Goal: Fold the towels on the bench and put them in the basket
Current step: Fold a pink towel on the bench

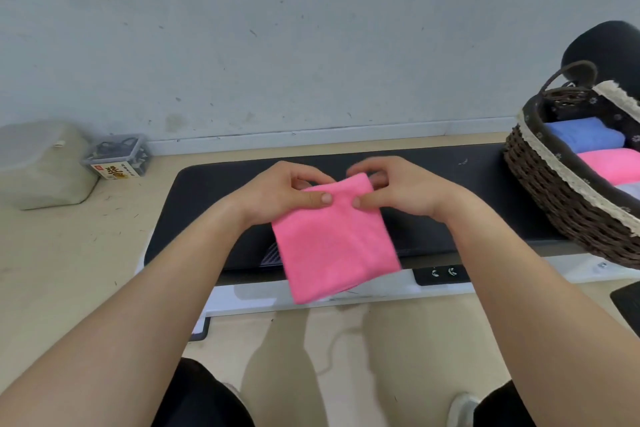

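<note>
**Pink towel pinched at its top edge by both hands**

The folded pink towel (336,243) is held up over the front edge of the desk (207,201), gripped along its upper edge from both sides. It is pinched by the left hand (291,191) at the top left, thumb pressed flat on the near face and fingers curled behind. The same grip is mirrored by the right hand (398,192) at the top right, and the two thumbs are almost met in the middle. A soft, fleecy rectangle is shown, with a faint vertical crease down its centre, and its lower end is hung past the desk's pale rim. The desk top is covered in smooth black.

Well off to the right, a dark woven wicker basket (554,194) is seen, trimmed in cream lace. Inside it, a blue towel (585,135) and another pink one (613,166) are laid side by side.
</note>
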Action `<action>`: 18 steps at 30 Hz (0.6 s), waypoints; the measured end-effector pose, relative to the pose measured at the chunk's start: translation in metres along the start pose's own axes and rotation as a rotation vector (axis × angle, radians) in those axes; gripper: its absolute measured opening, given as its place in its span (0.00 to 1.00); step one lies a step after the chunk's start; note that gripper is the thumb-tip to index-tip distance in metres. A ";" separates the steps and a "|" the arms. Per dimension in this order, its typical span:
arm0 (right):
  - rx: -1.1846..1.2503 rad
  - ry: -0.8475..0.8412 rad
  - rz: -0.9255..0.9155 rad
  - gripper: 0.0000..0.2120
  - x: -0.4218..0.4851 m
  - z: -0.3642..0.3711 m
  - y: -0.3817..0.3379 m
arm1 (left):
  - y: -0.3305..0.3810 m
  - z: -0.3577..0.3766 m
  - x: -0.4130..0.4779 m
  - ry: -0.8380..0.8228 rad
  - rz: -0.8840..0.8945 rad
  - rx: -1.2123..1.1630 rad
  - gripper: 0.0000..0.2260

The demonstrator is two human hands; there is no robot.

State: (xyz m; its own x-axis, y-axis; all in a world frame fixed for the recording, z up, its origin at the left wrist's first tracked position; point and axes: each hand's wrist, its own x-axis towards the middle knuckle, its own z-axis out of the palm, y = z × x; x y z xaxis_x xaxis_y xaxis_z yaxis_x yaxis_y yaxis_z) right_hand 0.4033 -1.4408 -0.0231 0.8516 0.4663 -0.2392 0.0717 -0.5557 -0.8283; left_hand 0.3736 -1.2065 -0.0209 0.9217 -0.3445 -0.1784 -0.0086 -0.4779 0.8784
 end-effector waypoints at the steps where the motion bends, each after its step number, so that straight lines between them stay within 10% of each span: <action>1: 0.016 -0.057 0.006 0.17 0.000 0.001 0.000 | -0.004 -0.003 0.001 0.016 -0.013 0.011 0.09; 18: 0.226 0.213 0.135 0.10 0.015 0.007 0.007 | -0.024 -0.008 0.008 0.326 -0.212 -0.013 0.05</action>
State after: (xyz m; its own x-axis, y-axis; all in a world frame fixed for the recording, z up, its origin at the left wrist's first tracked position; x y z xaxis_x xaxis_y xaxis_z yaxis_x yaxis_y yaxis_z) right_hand 0.4133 -1.4330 -0.0365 0.9366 0.2320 -0.2627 -0.1452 -0.4251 -0.8934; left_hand 0.3841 -1.1915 -0.0395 0.9774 0.0371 -0.2081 0.1985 -0.5000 0.8430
